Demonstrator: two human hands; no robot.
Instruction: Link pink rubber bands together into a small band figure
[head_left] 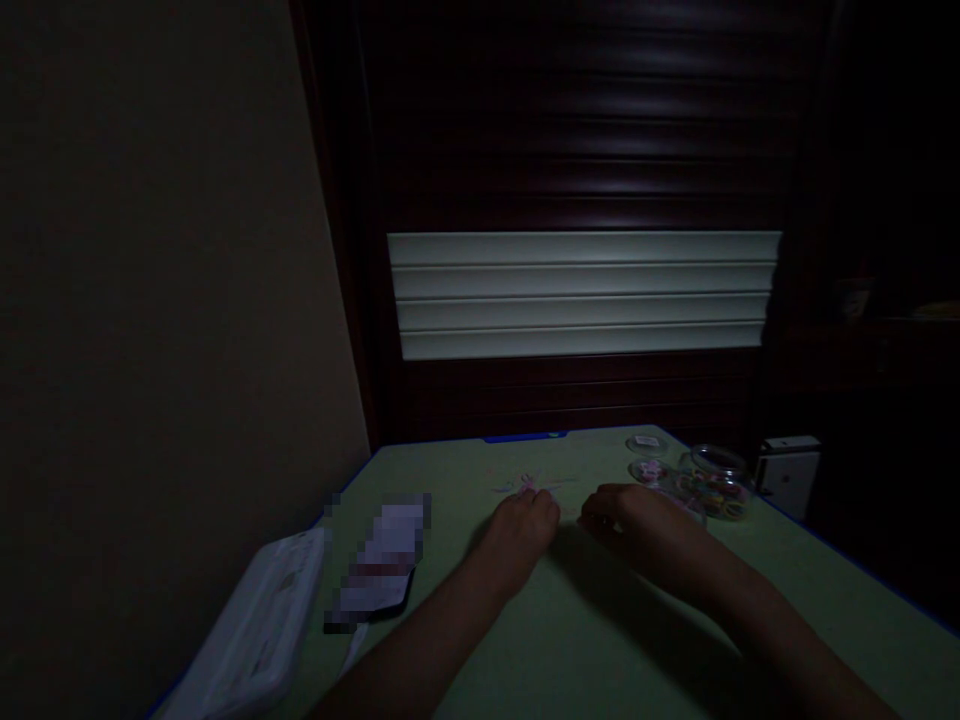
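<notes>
My left hand point(523, 528) is over the middle of the green table, fingers bent down and pressed together at a small tangle of pink and whitish strands point(528, 481). What lies under its fingertips is hidden. To its right, a little apart, my right hand point(636, 515) is held with curled fingers, thumb and fingertips close together. Anything in that pinch is too dark and small to make out. Beyond the right hand are small clear dishes point(649, 470) with pink and whitish bits, and a clear round jar point(716, 485) of coloured rings or bands.
The green table point(480, 640) has a blue edge. A clear lid point(646, 443) with a white label lies at the far right. On the left are a blurred-out phone-like object point(386, 550), a cable point(352, 650) and a long white case point(259, 620). A wall point(165, 300) borders the left.
</notes>
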